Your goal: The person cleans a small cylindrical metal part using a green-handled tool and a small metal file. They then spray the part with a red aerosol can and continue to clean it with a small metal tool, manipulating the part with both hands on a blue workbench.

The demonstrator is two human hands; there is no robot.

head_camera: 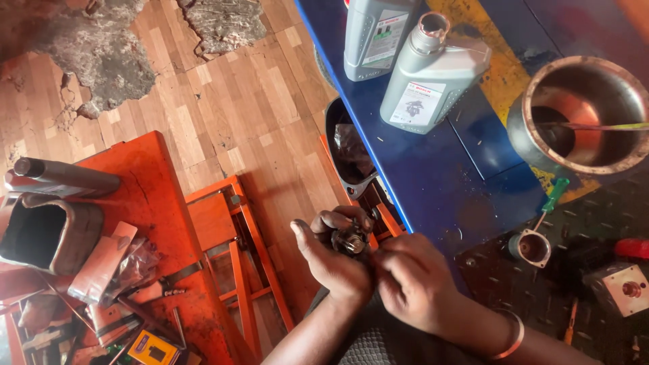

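My left hand (332, 260) is curled around a small dark metal part (349, 241), held just off the edge of the blue workbench (433, 182). My right hand (414, 280) presses against the same part from the right, fingers pinched at its side. A metal bangle (511, 336) sits on my right wrist. Most of the part is hidden by my fingers.
Two grey oil bottles (433, 74) stand on the bench, one uncapped. A large metal funnel-shaped pot (583, 115), a green-handled tool (553, 197), a small metal cup (531, 247) and a grey block (623, 287) lie right. An orange cart (138, 196) with clutter stands left; a black pan (348, 152) sits below.
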